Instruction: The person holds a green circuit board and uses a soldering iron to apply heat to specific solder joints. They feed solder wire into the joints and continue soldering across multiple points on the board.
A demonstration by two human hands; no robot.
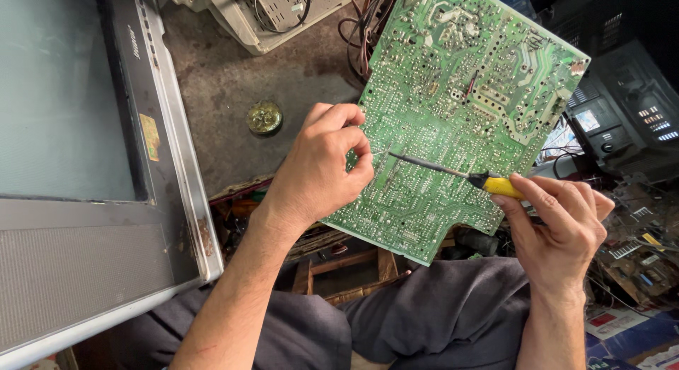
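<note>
Where the left hand [322,165] curled over the near edge of the green circuit board [453,108], its fingertips were pressed together on something thin and pale, too small to make out. Part of the board's edge was hidden under that hand, and the top corner of the board was cut off by the picture. The board sat tilted up in front of the person, above their grey trousers [424,306], with its shiny dotted side facing up. The right hand [559,218] pinched the yellow handle of a soldering iron [453,172], and the dark metal tip touched the middle of the board, just beside the left fingers. The back end of the handle was hidden inside that hand. On the left lay an old grey television [92,165], cut off at the side, with a small yellow sticker [149,136] on its frame, too worn to read. A little round tin [264,118] sat on the dirty tabletop [226,80] between the television and the board. On the right, black boxes [622,108] and bits of wire were all jumbled and hard to tell apart.
</note>
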